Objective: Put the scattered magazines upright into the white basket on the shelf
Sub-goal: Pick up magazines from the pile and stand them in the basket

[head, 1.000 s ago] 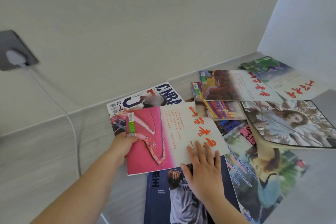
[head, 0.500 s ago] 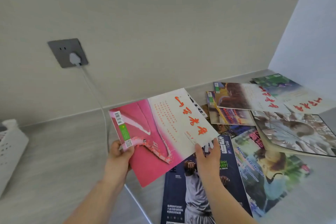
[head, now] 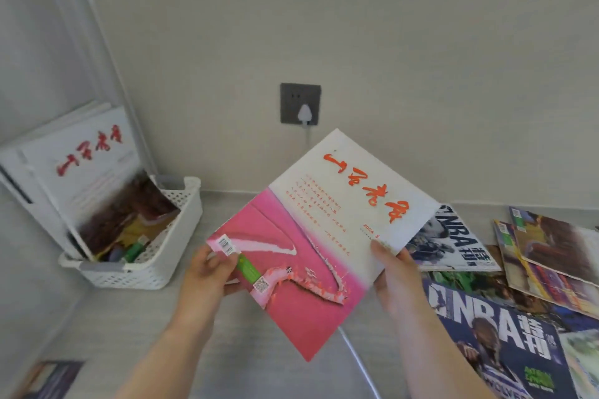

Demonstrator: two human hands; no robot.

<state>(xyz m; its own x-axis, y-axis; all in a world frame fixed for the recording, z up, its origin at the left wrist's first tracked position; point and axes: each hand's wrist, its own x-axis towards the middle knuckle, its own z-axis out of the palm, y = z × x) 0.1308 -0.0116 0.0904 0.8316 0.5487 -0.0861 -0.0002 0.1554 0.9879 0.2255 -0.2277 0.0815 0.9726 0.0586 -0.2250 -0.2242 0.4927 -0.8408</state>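
The left grip [head: 207, 274] and the right grip [head: 393, 274] both hold the pink magazine [head: 311, 236] up. The white basket [head: 183, 223] sits near, at the left.
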